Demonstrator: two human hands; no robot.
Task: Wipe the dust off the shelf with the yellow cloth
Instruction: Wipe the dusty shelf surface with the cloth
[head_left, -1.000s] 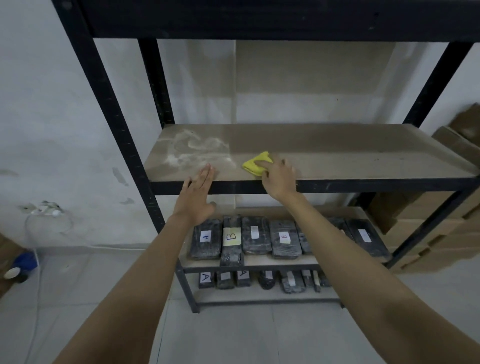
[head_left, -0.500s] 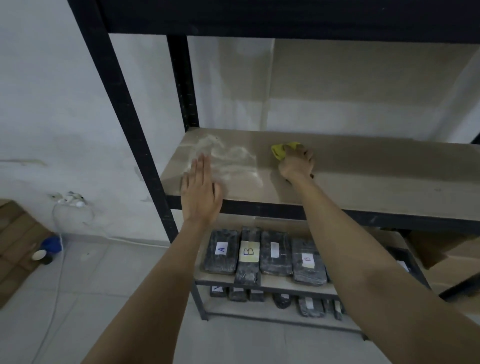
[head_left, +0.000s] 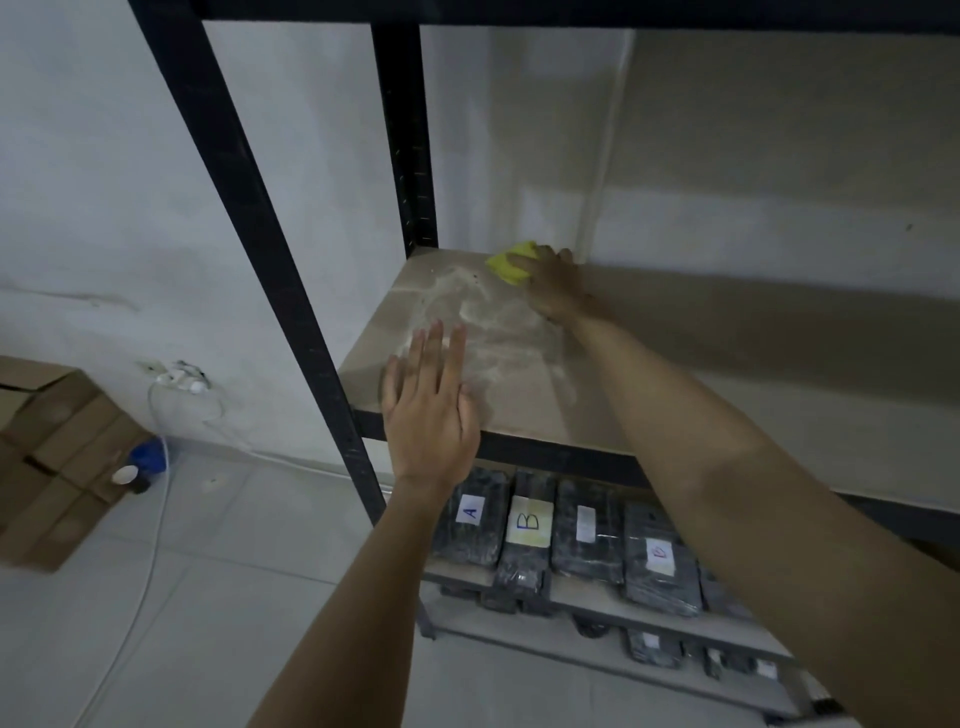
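Observation:
A brown shelf board (head_left: 727, 374) sits in a black metal rack, with a pale smear of white dust (head_left: 488, 332) near its left end. My right hand (head_left: 558, 283) presses the yellow cloth (head_left: 511, 262) flat on the board at the back left, just behind the dust. Most of the cloth is hidden under my fingers. My left hand (head_left: 428, 410) lies flat and open on the board's front left edge, fingers spread, touching the near side of the dust.
Black uprights (head_left: 249, 223) frame the rack's left side. Several dark wrapped packs (head_left: 524, 535), some labelled A and B, fill the lower shelves. Cardboard boxes (head_left: 47, 452) stand on the floor at left, beside a blue bottle (head_left: 148, 457) and a white cable (head_left: 156, 519).
My right hand has slid the yellow cloth from the front middle of the board to the back left, beside the dust. My left hand stays on the front edge. My view has shifted left.

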